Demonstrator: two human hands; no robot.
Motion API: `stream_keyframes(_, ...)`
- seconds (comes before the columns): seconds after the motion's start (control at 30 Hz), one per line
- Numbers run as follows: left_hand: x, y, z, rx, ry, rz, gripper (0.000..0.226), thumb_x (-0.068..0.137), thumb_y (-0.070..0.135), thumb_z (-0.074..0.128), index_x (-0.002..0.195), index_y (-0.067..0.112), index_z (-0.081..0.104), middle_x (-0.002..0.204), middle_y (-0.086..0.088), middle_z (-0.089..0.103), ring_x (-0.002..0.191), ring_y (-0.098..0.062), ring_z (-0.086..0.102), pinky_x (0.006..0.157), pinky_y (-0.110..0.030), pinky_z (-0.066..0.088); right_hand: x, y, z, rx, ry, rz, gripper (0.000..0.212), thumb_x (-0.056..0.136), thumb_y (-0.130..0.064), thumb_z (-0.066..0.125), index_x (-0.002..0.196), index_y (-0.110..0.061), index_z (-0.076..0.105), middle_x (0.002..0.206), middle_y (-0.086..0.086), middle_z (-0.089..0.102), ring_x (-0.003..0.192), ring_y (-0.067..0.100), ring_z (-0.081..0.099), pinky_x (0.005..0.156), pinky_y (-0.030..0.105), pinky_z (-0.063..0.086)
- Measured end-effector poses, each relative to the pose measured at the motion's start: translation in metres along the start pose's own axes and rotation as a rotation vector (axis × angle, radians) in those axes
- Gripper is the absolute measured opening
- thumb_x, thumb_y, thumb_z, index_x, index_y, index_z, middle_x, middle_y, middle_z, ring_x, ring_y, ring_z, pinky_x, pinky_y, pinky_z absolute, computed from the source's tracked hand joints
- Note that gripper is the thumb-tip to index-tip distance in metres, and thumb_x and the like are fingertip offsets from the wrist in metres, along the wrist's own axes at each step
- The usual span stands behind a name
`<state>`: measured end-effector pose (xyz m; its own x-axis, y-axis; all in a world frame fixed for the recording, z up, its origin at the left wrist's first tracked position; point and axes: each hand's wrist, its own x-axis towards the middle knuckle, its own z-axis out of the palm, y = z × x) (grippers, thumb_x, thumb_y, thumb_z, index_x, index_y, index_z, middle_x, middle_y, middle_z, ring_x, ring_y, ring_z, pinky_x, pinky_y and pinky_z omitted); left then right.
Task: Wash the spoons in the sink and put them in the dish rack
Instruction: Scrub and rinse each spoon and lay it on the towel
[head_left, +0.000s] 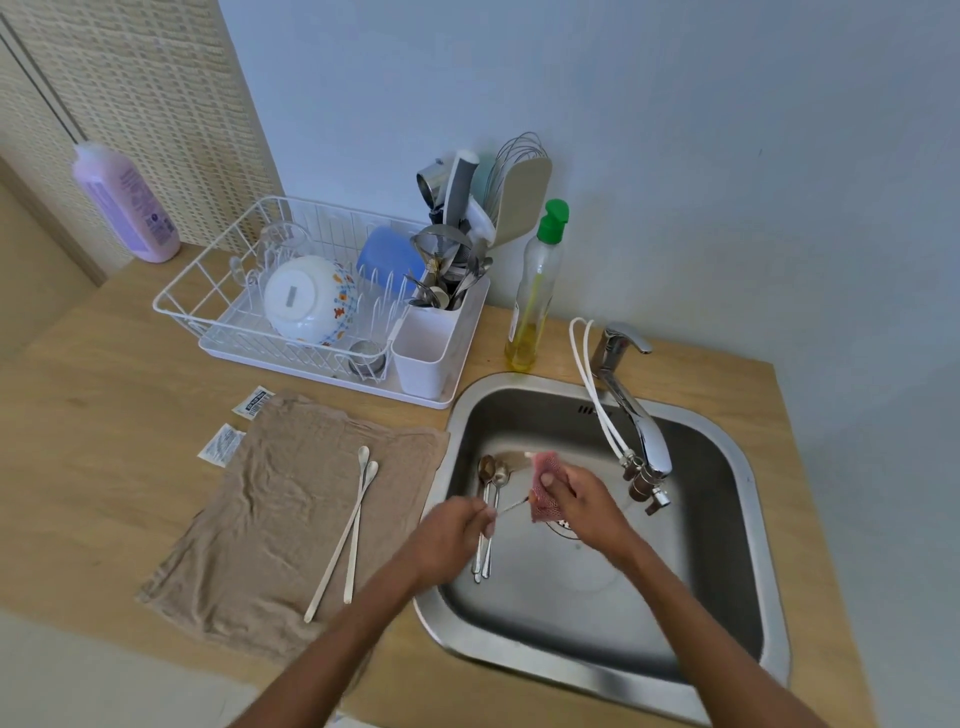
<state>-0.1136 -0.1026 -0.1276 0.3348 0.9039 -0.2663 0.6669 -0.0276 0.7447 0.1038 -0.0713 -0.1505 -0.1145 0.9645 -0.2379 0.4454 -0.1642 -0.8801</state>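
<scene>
Over the sink (597, 597), a thin metal spoon (511, 505) was pinched at its handle end betw. thumb & fingertips of the left hand (457, 530), presumably so the other end was kept steady for scrubbing. That end was wrapped in a pink mesh scrubber (545, 483), which was gripped by the curled fingers of the right hand (582, 504). The bowl was hidden by the mesh, so its cleanliness couldn't be judged. Only a short, slim, shiny length of handle was seen betw. the hands. Two more metal spoons (487, 467) were laid along the sink's left wall, bowls toward the back, prob. parked there awaiting their turn. Two long white spoons (356, 522) were laid crossed on the brown towel (270, 519) left of the sink; whether washed or queued couldn't be told. The dish rack (234, 351) at back-left, its cutlery caddy (426, 353) crowded w/ utensils, was well apart from both hands.
</scene>
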Motion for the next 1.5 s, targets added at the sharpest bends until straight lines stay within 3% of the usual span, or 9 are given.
stream_keyframes(0.1, -0.018, 0.014, 0.049, -0.186, 0.093, -0.227, 0.035, 0.105, 0.028, 0.037, 0.074, 0.022, 0.052, 0.057, 0.007, 0.045, 0.049, -0.003, 0.039, 0.05, -0.019, 0.031, -0.009, 0.009, 0.037, 0.263, 0.211, 0.143, 0.021, 0.104, -0.023, 0.046, 0.097, -0.014, 0.063, 0.072, -0.003, 0.066, 0.065, 0.006, 0.066, 0.065, 0.026, 0.056)
stream_keyframes(0.23, -0.024, 0.018, 0.079, -0.327, 0.094, -0.285, 0.035, 0.106, 0.028, 0.033, 0.081, 0.018, 0.056, 0.057, 0.007, 0.042, 0.045, -0.003, 0.036, 0.049, -0.021, 0.028, -0.016, 0.009, 0.05, 0.382, 0.283, 0.327, 0.026, 0.105, -0.025, 0.042, 0.1, -0.011, 0.064, 0.083, 0.014, 0.072, 0.07, 0.022, 0.067, 0.059, 0.031, 0.054)
stream_keyframes(0.43, -0.031, 0.021, 0.081, -0.472, -0.156, -0.378, 0.037, 0.106, 0.027, 0.029, 0.087, 0.019, 0.059, 0.062, 0.001, 0.044, 0.049, -0.008, 0.039, 0.042, -0.018, 0.031, -0.003, 0.002, 0.04, 0.649, 0.393, 0.373, 0.023, 0.105, -0.021, 0.042, 0.122, -0.013, 0.056, 0.096, 0.007, 0.073, 0.075, 0.018, 0.074, 0.059, 0.03, 0.055)
stream_keyframes(0.63, -0.033, 0.021, 0.089, -0.452, -0.149, -0.334, 0.039, 0.106, 0.028, 0.03, 0.073, 0.021, 0.049, 0.06, 0.005, 0.042, 0.053, -0.008, 0.037, 0.053, -0.026, 0.031, -0.021, -0.003, 0.039, 0.919, 0.209, 0.417, 0.021, 0.105, -0.017, 0.042, 0.118, -0.015, 0.058, 0.073, 0.009, 0.058, 0.064, 0.017, 0.057, 0.055, 0.028, 0.048)
stream_keyframes(0.8, -0.033, 0.024, 0.097, -0.568, -0.192, -0.369, 0.04, 0.106, 0.033, 0.03, 0.08, 0.018, 0.056, 0.061, 0.001, 0.043, 0.047, -0.006, 0.036, 0.041, -0.019, 0.027, -0.021, 0.002, 0.031, 0.816, 0.162, 0.451, 0.03, 0.105, -0.021, 0.042, 0.127, -0.005, 0.057, 0.077, 0.01, 0.062, 0.064, 0.016, 0.06, 0.061, 0.029, 0.052)
stream_keyframes(0.93, -0.029, 0.028, 0.097, -0.578, -0.212, -0.378, 0.042, 0.106, 0.036, 0.03, 0.083, 0.017, 0.059, 0.056, 0.003, 0.053, 0.045, -0.005, 0.043, 0.047, -0.021, 0.033, -0.031, 0.001, 0.033, 0.703, 0.134, 0.422, 0.033, 0.105, -0.028, 0.041, 0.123, -0.009, 0.06, 0.072, 0.011, 0.061, 0.061, 0.017, 0.06, 0.057, 0.029, 0.053)
stream_keyframes(1.03, -0.025, 0.018, 0.086, -0.395, -0.341, -0.389, 0.034, 0.103, 0.04, 0.042, 0.099, 0.017, 0.066, 0.068, 0.001, 0.069, 0.063, -0.013, 0.06, 0.06, -0.026, 0.043, -0.03, 0.008, 0.032, 0.601, 0.206, 0.465, 0.038, 0.106, -0.031, 0.039, 0.118, -0.001, 0.059, 0.059, 0.006, 0.053, 0.05, 0.015, 0.051, 0.046, 0.027, 0.045)
stream_keyframes(1.23, 0.041, 0.018, 0.048, -0.22, 0.117, -0.276, 0.024, 0.097, 0.038, 0.055, 0.107, 0.022, 0.072, 0.084, 0.011, 0.07, 0.079, 0.004, 0.062, 0.075, -0.018, 0.044, -0.034, 0.019, 0.02, 0.295, 0.216, 0.459, 0.027, 0.105, -0.034, 0.039, 0.101, -0.015, 0.059, 0.061, 0.003, 0.051, 0.047, 0.01, 0.043, 0.039, 0.019, 0.033)
stream_keyframes(1.5, 0.121, 0.043, 0.061, -0.044, 0.04, -0.073, 0.029, 0.093, 0.037, 0.063, 0.077, 0.02, 0.079, 0.082, 0.005, 0.076, 0.074, -0.007, 0.065, 0.072, -0.028, 0.053, -0.029, 0.032, -0.007, 0.08, 0.149, 0.312, 0.024, 0.105, -0.028, 0.04, 0.095, -0.023, 0.061, 0.07, -0.009, 0.056, 0.058, 0.005, 0.049, 0.051, 0.013, 0.036)
